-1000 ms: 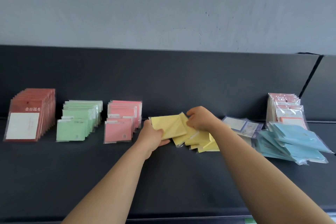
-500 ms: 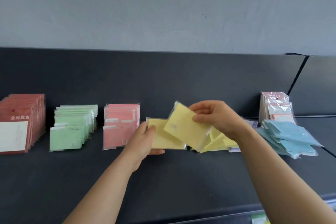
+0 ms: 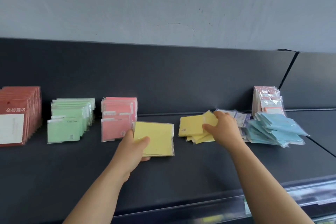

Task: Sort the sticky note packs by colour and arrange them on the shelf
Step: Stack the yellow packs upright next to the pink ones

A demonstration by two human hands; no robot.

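Over the shelf (image 3: pixel 181 178), left hand (image 3: pixel 132 149) grips yellow stack (image 3: pixel 156 138), right hand (image 3: pixel 223 129) pinches yellow pack (image 3: pixel 190 125).

left hand (image 3: pixel 131 151) holding stacked yellow packs (image 3: pixel 157 137), right hand (image 3: pixel 224 129) pinching loose yellow pile (image 3: pixel 190 127), dark shelf (image 3: pixel 181 178)

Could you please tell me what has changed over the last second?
The right hand lifted a pack off the yellow pile, passed it onto the held yellow packs in the left hand, then returned to grip the pile. The green packs, pink packs and blue packs stayed put.
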